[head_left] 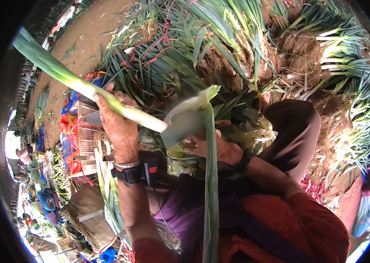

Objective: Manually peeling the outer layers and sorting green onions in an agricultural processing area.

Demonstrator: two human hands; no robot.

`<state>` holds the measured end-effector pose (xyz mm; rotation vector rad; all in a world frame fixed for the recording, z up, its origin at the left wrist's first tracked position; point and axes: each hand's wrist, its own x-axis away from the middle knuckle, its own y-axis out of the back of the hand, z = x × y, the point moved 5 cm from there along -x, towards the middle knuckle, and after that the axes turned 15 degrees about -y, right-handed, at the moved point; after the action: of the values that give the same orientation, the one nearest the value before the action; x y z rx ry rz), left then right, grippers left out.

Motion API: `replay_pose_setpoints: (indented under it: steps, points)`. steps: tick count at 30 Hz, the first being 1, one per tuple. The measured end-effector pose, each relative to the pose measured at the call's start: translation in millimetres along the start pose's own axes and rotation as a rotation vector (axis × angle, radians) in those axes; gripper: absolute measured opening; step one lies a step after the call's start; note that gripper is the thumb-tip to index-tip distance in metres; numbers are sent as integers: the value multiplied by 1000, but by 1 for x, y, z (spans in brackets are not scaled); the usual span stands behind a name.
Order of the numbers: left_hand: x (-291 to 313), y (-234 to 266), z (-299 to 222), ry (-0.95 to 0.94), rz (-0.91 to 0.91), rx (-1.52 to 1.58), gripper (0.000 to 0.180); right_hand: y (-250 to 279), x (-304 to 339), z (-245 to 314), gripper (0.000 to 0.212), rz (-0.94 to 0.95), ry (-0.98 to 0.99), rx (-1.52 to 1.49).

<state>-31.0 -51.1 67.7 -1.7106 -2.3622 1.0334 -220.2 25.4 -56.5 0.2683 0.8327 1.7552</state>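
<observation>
My left hand [117, 118] is closed around the pale shaft of a leek [80, 85]. Its green leaves reach to the upper left and its white root end points toward my right hand. Fingers bent, my right hand [218, 147] is close to that white end, partly behind a long green leek leaf [211, 184] that hangs down over my lap. Beside the white end is a flat grey shape [185, 125], smeared by motion; whether it is a blade or part of a leaf I cannot tell. What my right fingers grip is hidden.
Heaped leeks [180, 48] with green tops and pink ties lie ahead. More leeks [351, 127] with brown roots are piled at the right, beyond my bent knee [294, 127]. A plastic crate [86, 140] stands at the left near brown sacking [91, 215]. Leaf scraps [255, 136] lie below my hands.
</observation>
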Motion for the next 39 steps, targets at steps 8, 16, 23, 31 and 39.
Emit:
replay_pose_setpoints:
  steps: [8, 16, 23, 31, 39]
  points:
    - [-29, 73, 19, -140, -157, -128, 45, 1, -55, 5, 45, 113, -332, -1212]
    - [-58, 110, -6, -382, -395, -199, 43, -44, 7, -66, 58, -315, -189, -158]
    - [-77, 151, -19, -298, -411, -8, 47, -7, 72, -244, 46, 56, -641, 540]
    - [-69, 132, -5, -152, -238, -13, 51, 67, -35, -138, 35, -79, -665, 470]
    - [-50, 66, 21, 1, 34, 100, 56, -43, -112, 31, 59, 185, 260, 281]
